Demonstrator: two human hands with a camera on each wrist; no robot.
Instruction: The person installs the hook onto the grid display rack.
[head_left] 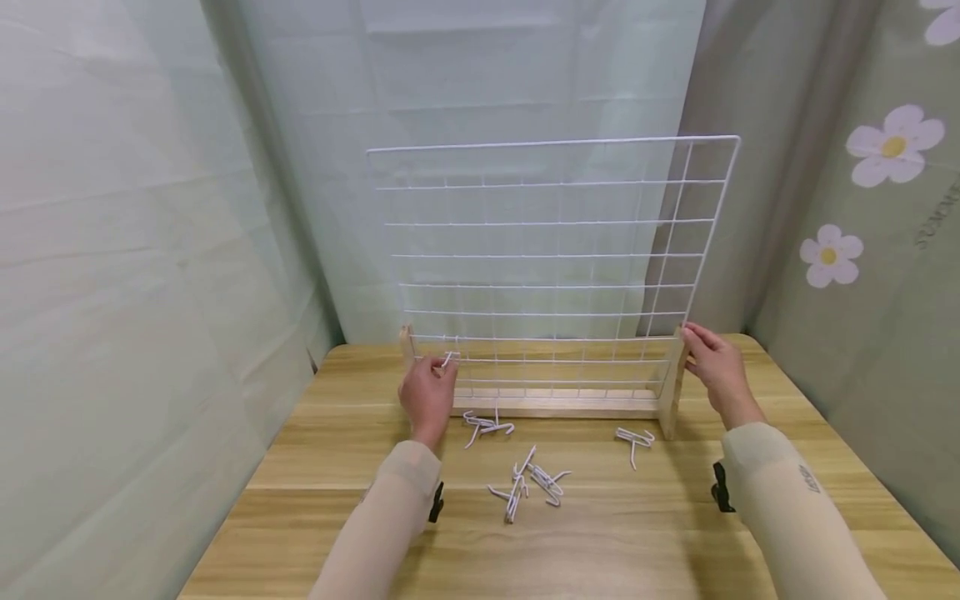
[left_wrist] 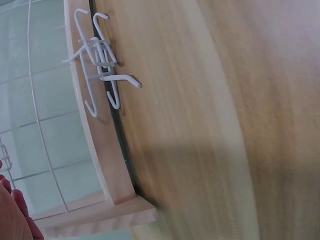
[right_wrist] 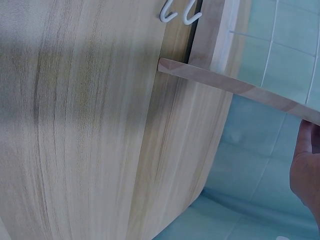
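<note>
A white wire grid panel (head_left: 555,222) stands upright in a wooden stand (head_left: 555,408). At its lower left, my left hand (head_left: 429,396) pinches a white wire hook (head_left: 448,358), which overlaps the grid's lower wires. The left wrist view catches only part of that hand (left_wrist: 12,215) and of the hook (left_wrist: 5,157) at its left edge. My right hand (head_left: 718,371) grips the top of the stand's right end piece (head_left: 672,396), thumb and fingers at the grid's right edge. From the right wrist, the same end piece (right_wrist: 240,89) runs up to the hand (right_wrist: 306,170).
Loose white hooks lie on the wooden table (head_left: 345,500): a cluster (head_left: 487,425) against the stand's front, another pile (head_left: 517,487) nearer me, and a separate hook (head_left: 633,440) by the right end piece. Pale cloth curtains (head_left: 480,83) hang behind and at both sides.
</note>
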